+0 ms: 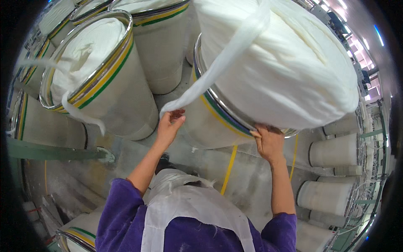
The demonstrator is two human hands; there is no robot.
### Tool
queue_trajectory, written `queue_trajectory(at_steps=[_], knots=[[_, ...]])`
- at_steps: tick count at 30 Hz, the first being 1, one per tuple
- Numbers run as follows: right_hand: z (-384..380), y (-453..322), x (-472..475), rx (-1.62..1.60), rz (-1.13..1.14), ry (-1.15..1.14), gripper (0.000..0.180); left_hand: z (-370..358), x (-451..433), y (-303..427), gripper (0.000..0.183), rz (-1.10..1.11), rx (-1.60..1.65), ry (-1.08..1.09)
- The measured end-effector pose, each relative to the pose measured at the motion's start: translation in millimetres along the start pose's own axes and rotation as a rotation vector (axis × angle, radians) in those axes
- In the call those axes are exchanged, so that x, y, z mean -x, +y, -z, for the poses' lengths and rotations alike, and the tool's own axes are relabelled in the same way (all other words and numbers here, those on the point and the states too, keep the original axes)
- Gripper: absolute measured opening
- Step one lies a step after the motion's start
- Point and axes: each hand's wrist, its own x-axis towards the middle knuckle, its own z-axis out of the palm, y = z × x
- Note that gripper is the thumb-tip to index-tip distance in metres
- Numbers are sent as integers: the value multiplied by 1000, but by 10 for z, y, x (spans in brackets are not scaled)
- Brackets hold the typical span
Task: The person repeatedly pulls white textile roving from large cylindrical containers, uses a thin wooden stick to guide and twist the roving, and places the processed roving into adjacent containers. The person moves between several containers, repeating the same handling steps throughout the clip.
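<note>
A tall sliver can (217, 126) stands right in front of me, with a metal rim and green, blue and yellow bands. White coiled fibre sliver (283, 72) bulges high above its rim. From the top of that pile a loose strand of sliver (214, 72) hangs down to my left hand (170, 126), whose fingers and thumb are closed on its end. My right hand (269, 141) grips the can's rim at the near right side, knuckles up against the overhanging fibre. Part of its fingers is hidden under the fibre.
Another sliver can (116, 97) stands at left, a sliver tail (83, 116) hanging over its side. More cans (162, 53) crowd behind it. A green metal bar (56, 149) juts in from the left. Several cans (329, 192) line the right, and yellow lines (229, 170) mark the floor.
</note>
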Motion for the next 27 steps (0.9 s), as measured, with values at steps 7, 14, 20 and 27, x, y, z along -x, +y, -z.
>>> queue_trajectory(at_steps=[7, 14, 20, 27], knots=[[-158, -476, -911, -64, -102, 55, 14, 747, -534, 322, 26, 91, 40, -185], [-431, -1148, -1267, 65, -224, 80, 17, 1052, -1001, 401, 47, -201, -139, 108], [-682, -1744, -1153, 171, -172, 129, 22, 919, -1753, 465, 70, -324, -284, 151], [-606, -1903, -1141, 168, -50, 306, 34, 1058, -2064, 606, 50, 82, -98, 33]])
